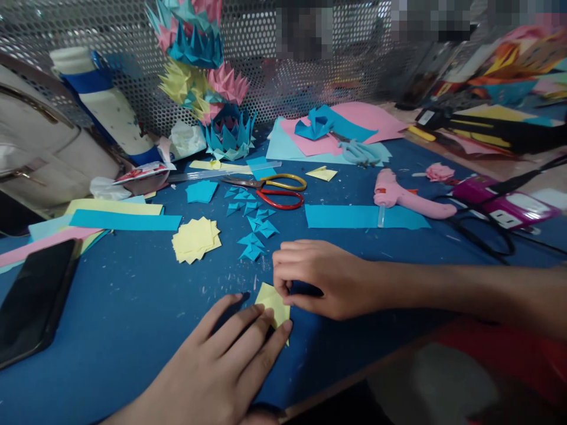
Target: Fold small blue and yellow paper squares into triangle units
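A small yellow paper lies on the blue table near its front edge. My left hand rests over its lower left part, fingers spread and pressing it flat. From the right, my right hand meets the paper's right edge with its fingers curled and thumb tip close to the index finger, pinching at the edge. Just beyond the hands lie several small folded blue paper pieces. To their left sits a stack of yellow paper pieces with pointed edges.
Scissors lie behind the blue pieces. A blue strip and pink glue gun are at right. A phone is at left. Paper flowers, a bottle and a mesh panel stand behind.
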`<act>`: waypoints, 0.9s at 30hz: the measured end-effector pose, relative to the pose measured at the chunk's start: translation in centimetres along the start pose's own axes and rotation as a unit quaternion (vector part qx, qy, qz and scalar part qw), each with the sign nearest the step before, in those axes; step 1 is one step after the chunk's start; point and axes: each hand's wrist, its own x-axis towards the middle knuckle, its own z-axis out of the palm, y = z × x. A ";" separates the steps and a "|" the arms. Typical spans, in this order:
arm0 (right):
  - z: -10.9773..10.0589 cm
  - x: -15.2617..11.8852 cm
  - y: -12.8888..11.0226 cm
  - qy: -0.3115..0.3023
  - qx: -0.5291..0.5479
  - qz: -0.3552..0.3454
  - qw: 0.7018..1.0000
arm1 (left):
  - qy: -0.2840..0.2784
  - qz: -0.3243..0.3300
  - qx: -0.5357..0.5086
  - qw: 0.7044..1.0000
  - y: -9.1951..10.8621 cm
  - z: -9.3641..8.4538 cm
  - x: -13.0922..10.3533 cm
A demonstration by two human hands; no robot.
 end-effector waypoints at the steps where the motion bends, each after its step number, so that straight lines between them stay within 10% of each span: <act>1: 0.1 0.0 -0.1 0.002 -0.004 0.003 1.000 | 0.002 0.000 0.001 1.000 0.0 0.1 0.0; 27: 0.3 -0.1 -0.2 -0.001 -0.016 0.008 1.000 | 0.022 -0.015 -0.055 0.998 -0.1 0.0 0.0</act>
